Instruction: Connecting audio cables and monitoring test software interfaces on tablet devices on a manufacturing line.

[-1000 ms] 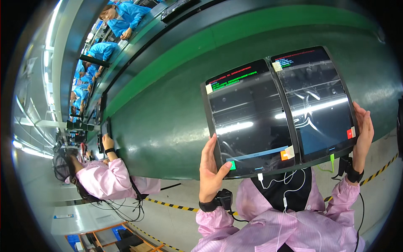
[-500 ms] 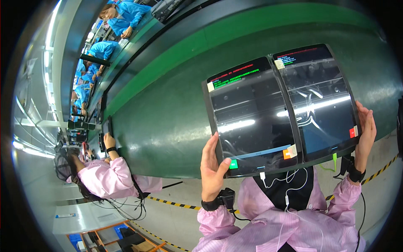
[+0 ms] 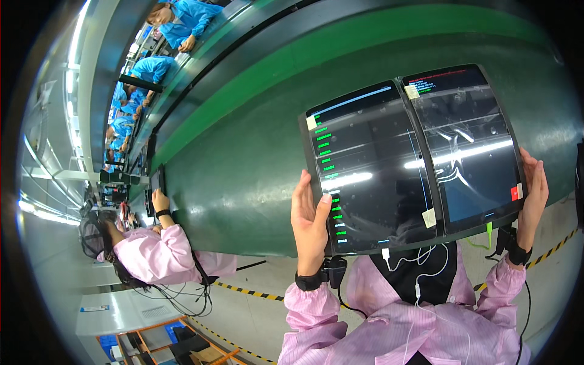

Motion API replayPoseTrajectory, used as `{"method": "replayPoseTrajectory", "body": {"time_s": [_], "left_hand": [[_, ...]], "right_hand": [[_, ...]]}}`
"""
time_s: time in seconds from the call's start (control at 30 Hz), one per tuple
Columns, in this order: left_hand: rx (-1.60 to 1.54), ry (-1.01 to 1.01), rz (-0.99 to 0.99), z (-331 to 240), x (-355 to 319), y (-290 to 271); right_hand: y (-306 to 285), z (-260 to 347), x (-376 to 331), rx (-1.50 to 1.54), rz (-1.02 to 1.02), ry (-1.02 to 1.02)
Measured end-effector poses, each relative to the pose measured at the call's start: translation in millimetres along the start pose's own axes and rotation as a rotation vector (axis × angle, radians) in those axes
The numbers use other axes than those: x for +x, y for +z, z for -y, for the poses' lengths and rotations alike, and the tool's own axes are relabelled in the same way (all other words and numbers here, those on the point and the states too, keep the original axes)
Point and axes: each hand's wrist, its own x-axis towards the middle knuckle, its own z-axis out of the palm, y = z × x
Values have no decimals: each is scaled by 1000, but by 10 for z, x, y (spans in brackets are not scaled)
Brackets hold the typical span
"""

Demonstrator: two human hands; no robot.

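You have two tablets side by side at the near edge of the worktop point(image 3: 243, 176): left tablet point(image 3: 371, 182) and right tablet point(image 3: 471, 176), both screens lit. Your left hand point(image 3: 311, 225) lines the left tablet's outer edge, fingers extended, thumb over the lower-left screen; how firmly it grips, you cannot tell from here. Your right hand point(image 3: 534, 194) lies along the right tablet's outer edge, fingers lightly bent, thumb not clear; grip likewise undetermined. Risks, judged: a stray thumb contact could select an unwanted green line; a snag on the white cable point(image 3: 385, 255) or green cable point(image 3: 489, 236) could pull a plug loose; uneven push from either side could slide a tablet over the near edge. Count: two tablets, two cables (one at each lower edge), four pale tape tabs point(image 3: 429, 218) (two per tablet), two black wristbands point(image 3: 309, 281), one per wrist.
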Motion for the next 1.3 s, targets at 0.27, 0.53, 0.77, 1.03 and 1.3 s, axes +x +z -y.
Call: {"method": "replayPoseTrajectory", "body": {"time_s": [0.27,0.53,0.77,1.03,1.3], "left_hand": [[-37,-37,-6,28,46,4],[-57,-40,-37,19,65,3],[63,-52,-51,39,-57,-38],[-2,-22,-1,48,-102,-57],[4,-32,-18,33,-95,-42]], "right_hand": [[-34,-45,-9,-6,-1,-7],[-16,-38,8,54,12,-14],[-33,-41,-17,59,10,-12],[-52,-96,7,49,12,-50],[-58,-96,-1,52,18,-38]]}}
